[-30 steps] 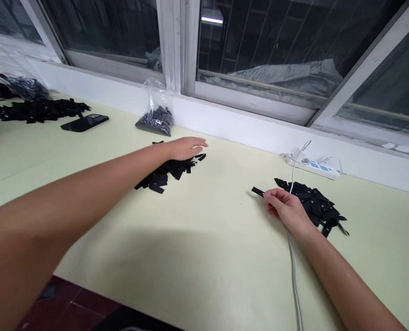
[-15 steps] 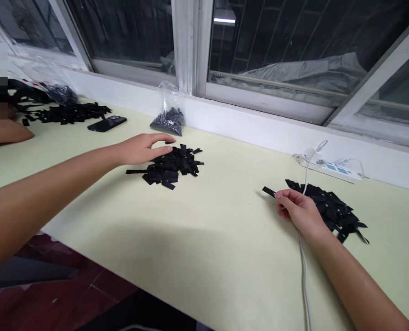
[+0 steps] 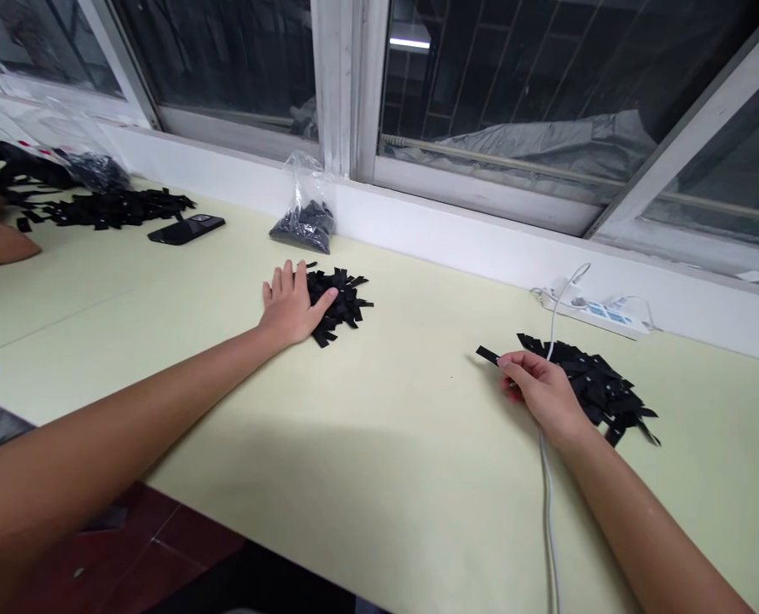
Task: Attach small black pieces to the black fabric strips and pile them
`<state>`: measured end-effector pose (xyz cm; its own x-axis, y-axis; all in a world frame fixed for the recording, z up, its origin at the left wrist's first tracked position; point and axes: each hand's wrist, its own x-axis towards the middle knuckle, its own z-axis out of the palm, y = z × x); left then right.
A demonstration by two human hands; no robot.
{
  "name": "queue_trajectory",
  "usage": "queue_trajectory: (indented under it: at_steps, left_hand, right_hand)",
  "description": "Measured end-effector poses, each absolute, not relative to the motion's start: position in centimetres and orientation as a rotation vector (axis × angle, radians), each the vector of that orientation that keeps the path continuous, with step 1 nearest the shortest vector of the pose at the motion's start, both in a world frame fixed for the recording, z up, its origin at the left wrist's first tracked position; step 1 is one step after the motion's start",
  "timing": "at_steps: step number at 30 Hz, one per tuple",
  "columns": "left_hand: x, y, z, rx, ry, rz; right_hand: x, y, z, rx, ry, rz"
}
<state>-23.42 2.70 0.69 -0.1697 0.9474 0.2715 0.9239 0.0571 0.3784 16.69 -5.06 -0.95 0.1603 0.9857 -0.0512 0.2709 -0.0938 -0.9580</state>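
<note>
Black strips (image 3: 339, 298) lie heaped under the flat, open left hand (image 3: 290, 304); right hand (image 3: 541, 394) fingers pinch one strip (image 3: 487, 355).

The left arm stretches far forward, its left hand (image 3: 292, 304) lying flat, palm down, fingers (image 3: 288, 279) spread. The right hand (image 3: 541, 394) rests nearer, fingers curled shut in a pinch, forearm angled inward.

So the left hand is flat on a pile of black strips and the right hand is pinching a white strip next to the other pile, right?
Not quite. The head view shows the strip pinched in the right hand is black, not white. The left hand does lie flat on a pile of black strips, and the other pile sits beside the right hand.
</note>
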Motion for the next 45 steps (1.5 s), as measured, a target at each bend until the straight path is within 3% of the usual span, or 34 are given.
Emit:
queue_trajectory:
  at_steps: [5, 12, 18, 28, 45]
  left_hand:
    - [-20.2, 0.4, 3.5, 2.273, 1.804, 1.294]
    - [-5.7, -2.6, 3.0, 2.728, 0.737, 0.999]
    - [-3.0, -1.8, -0.1, 2.860, 0.736, 1.008]
    - [-3.6, -1.0, -1.1, 2.657, 0.835, 1.064]
    - [-3.7, -1.6, -0.2, 2.442, 0.966, 0.984]
  right_hand:
    - [16.3, -5.2, -0.3, -1.521, -1.271, 0.988]
    - [15.4, -5.6, 1.0, -1.418, -1.422, 0.884]
    - [15.3, -5.2, 0.0, -1.395, -1.470, 0.917]
    - [14.6, -5.7, 0.4, -1.431, -1.484, 0.917]
    - [13.7, -6.6, 0.3, -1.290, -1.897, 0.392]
